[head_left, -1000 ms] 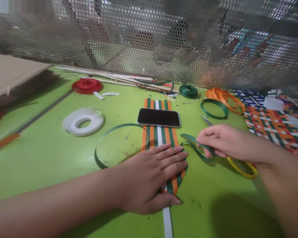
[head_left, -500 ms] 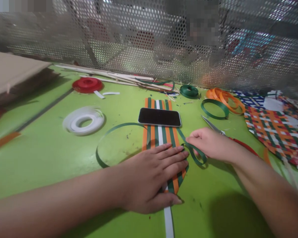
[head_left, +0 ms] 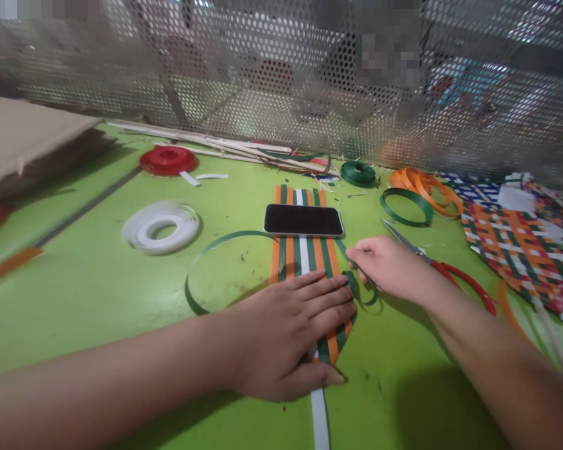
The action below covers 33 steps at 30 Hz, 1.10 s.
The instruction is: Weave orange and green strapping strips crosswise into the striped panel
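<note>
My left hand lies flat, fingers stretched out, pressing down a band of orange, green and white strips laid side by side on the green table. A black phone rests across the far part of those strips. My right hand is closed in a pinch on a dark green strip that curls in a loop just right of the band. The same green strip arcs out in a wide loop to the left of the band.
Red-handled scissors lie behind my right wrist. A white strip roll, a red roll, green rolls and orange coils lie around. A woven mat sits at right. Perforated metal mesh closes the back.
My right hand left the scissors and moved left toward the strip band, drawing the green strip's loop smaller and closer. My left hand stayed pressed flat.
</note>
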Each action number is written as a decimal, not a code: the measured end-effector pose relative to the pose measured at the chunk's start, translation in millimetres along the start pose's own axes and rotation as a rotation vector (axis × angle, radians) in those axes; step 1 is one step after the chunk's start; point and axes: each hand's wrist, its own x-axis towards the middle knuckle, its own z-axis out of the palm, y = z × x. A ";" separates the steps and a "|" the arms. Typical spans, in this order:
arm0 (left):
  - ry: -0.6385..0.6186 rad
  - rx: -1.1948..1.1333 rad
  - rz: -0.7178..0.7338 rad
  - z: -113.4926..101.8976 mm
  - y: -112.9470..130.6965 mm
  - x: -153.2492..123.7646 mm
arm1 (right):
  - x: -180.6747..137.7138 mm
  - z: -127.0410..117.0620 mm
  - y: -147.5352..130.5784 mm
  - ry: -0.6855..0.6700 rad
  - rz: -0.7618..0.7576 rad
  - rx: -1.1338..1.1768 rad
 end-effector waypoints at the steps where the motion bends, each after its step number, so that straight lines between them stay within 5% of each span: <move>1: -0.001 -0.002 0.000 -0.4 0.2 0.5 | 1.3 0.4 -0.8 0.023 -0.007 -0.016; 12: 0.033 -0.012 0.020 1.1 -1.4 0.4 | 16.9 5.4 -14.9 0.188 -0.090 -0.132; 23: 0.046 -0.041 0.032 1.7 -1.3 0.8 | 22.5 -22.4 2.9 -0.104 -0.072 0.225; 33: 0.065 -0.048 0.039 -0.4 -0.6 1.4 | 35.0 -0.7 14.2 0.007 -0.089 0.273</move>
